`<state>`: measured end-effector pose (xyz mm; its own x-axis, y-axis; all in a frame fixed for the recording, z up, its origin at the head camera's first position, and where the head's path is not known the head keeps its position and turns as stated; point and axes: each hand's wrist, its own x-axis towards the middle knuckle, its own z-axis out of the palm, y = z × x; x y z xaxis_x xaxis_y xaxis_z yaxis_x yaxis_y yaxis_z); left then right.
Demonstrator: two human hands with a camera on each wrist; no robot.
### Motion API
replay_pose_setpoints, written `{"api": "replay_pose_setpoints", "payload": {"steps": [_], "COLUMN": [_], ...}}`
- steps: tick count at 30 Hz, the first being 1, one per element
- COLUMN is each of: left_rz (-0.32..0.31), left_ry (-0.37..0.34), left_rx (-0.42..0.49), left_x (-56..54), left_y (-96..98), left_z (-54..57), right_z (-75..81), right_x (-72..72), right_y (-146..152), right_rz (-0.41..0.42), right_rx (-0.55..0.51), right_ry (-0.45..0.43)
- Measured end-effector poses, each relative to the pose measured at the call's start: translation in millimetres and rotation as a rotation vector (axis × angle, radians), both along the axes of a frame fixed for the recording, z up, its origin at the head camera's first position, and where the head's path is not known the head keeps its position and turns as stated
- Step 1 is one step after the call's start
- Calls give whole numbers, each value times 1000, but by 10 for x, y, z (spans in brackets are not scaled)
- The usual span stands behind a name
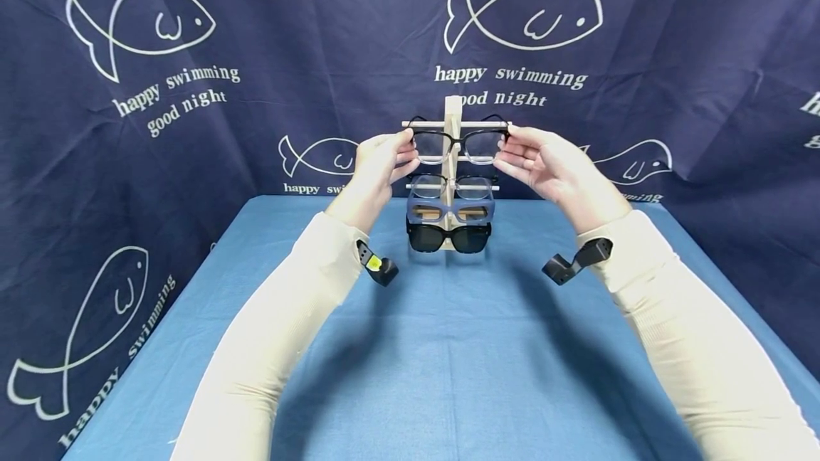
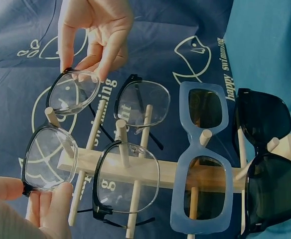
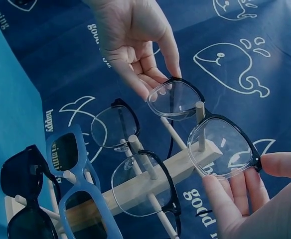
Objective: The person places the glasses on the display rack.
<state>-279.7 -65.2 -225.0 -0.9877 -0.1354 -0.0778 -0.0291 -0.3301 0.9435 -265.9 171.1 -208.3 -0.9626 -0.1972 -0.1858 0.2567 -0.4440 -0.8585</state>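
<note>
A pair of clear eyeglasses with a black upper rim (image 1: 455, 139) sits at the top peg of a wooden display stand (image 1: 453, 109). My left hand (image 1: 381, 166) pinches its left outer corner, and my right hand (image 1: 547, 162) pinches the right one. In the left wrist view the bridge of these eyeglasses (image 2: 50, 172) lies at the top peg. Lower on the stand hang a second pair of half-rim eyeglasses (image 1: 428, 186), blue-framed glasses (image 1: 451, 210) with brownish lenses, and black sunglasses (image 1: 428, 238) at the bottom.
The stand rises from a blue cloth-covered table (image 1: 410, 368), near its back edge. Behind it hangs a dark blue curtain (image 1: 359, 55) with white fish drawings and lettering. Thin wooden crossbars (image 1: 477, 124) stick out on both sides of the post.
</note>
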Motion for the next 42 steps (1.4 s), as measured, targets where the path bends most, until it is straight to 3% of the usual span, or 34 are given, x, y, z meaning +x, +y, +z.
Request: {"api": "replay_pose_setpoints", "payload": {"steps": [6, 16, 42], "left_rz": [-5, -21, -5], "left_ry": [3, 8, 64], "left_rx": [-16, -29, 10], "left_x": [16, 21, 44], "left_y": [-11, -15, -10], "left_z": [-7, -6, -86], "right_z": [-37, -15, -38], "right_x": [-27, 27, 21], "right_y": [25, -1, -4], "right_rz": [2, -21, -27], "right_rx": [-41, 9, -28], "right_ry": [-12, -17, -15]}}
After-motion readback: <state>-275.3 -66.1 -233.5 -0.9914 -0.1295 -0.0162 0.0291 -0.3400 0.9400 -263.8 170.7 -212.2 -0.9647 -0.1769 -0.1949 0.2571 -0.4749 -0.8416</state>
